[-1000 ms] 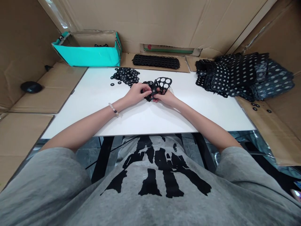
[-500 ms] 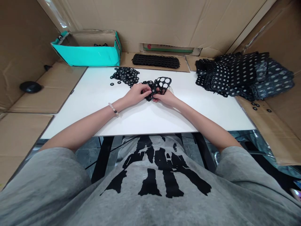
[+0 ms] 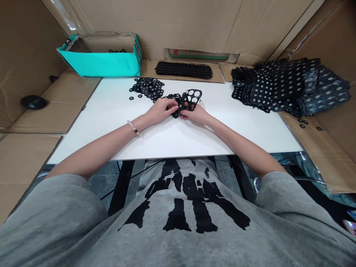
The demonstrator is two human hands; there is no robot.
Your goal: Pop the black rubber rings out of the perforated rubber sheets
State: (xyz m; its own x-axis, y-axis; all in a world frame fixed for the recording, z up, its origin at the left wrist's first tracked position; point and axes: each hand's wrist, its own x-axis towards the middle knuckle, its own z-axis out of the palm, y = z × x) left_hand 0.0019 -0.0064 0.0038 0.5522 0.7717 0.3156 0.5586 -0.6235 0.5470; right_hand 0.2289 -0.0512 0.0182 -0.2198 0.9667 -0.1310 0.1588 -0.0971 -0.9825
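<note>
Centrally in the head view, your two hands meet over the white counter (image 3: 172,142), close together and both closed on one black perforated piece (image 3: 179,99). Your left hand (image 3: 161,110) grips its crumpled left portion between thumb and fingers; your right hand (image 3: 197,113) pinches it from the other side, where a flap with large round holes rises above your fingers. Whether small discs lie between your fingertips cannot be told. A beaded bracelet (image 3: 134,128) encircles your left wrist.

Beyond your left hand, a heap of black rings (image 3: 147,87) lies on the counter, with a few loose rings (image 3: 131,98) at its left edge. Farther back to the left stands an open teal box (image 3: 102,65), with small black items (image 3: 118,50) visible inside. A long black openwork bundle (image 3: 183,70) rests on the cardboard strip (image 3: 218,76) behind the counter. To your right, a thick pile of black perforated sheets (image 3: 257,91) reaches over the counter's far right corner and onto the cardboard. Near it, on the right cardboard flap (image 3: 328,159), are several stray rings (image 3: 302,126). At far left, a dark rounded object (image 3: 33,102) sits on cardboard, well apart from your hands.
</note>
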